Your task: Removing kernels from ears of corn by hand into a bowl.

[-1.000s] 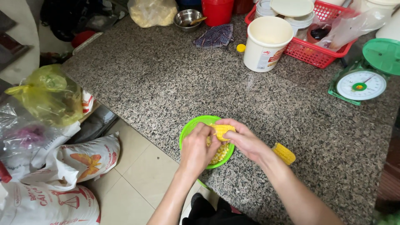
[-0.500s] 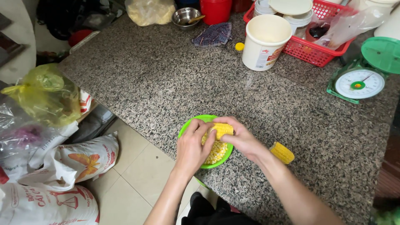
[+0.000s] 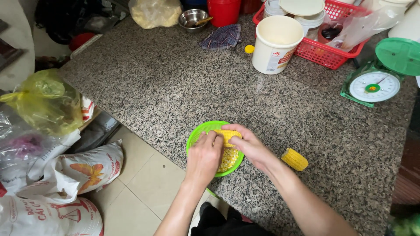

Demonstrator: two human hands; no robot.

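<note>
1. I see the corn cob (image 3: pixel 228 134) lying crosswise, long axis left-right, over the green bowl (image 3: pixel 196 133) at the bench (image 3: pixel 166 91) edge.
2. Left hand (image 3: pixel 204 157) and right hand (image 3: pixel 249 146) each grip it closed; its middle is hidden by fingers.

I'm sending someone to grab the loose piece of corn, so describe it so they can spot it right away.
Start at the speckled granite counter and find the green bowl near its front edge, where both hands work. Just right of the bowl, beside the right hand's forearm, lies the spare corn piece. It is a short yellow chunk lying alone on bare stone, untouched by either hand.
</note>
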